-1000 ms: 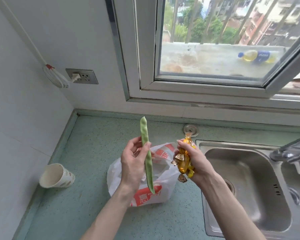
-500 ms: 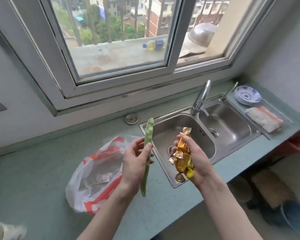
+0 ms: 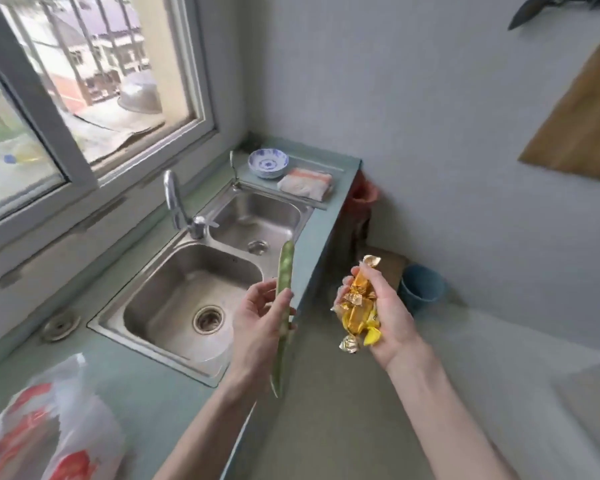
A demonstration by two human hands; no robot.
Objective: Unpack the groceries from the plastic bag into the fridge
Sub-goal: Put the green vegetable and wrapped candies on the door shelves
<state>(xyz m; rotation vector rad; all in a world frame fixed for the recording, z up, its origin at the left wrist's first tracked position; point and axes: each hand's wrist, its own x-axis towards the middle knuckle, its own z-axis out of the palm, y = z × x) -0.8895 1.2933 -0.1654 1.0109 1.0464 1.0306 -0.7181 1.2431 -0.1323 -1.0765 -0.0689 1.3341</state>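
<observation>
Left hand (image 3: 257, 323): grip pinching a long green bean pod (image 3: 283, 306), thumb across its middle, pod held roughly upright in the air over the front edge of the table (image 3: 146, 393). Right hand (image 3: 387, 317): grip curled around a bunch of gold-wrapped candies (image 3: 357, 306), held above the floor, clear of the table. White and red plastic bag (image 3: 49, 427): lying on the table at lower left, well apart from both hands. Double steel sink (image 3: 194, 296) set in the table, tap (image 3: 177, 206) behind it. Beyond the sink: stacked blue-patterned bowls (image 3: 268, 163) with a folded cloth (image 3: 305, 183) just beside them.
</observation>
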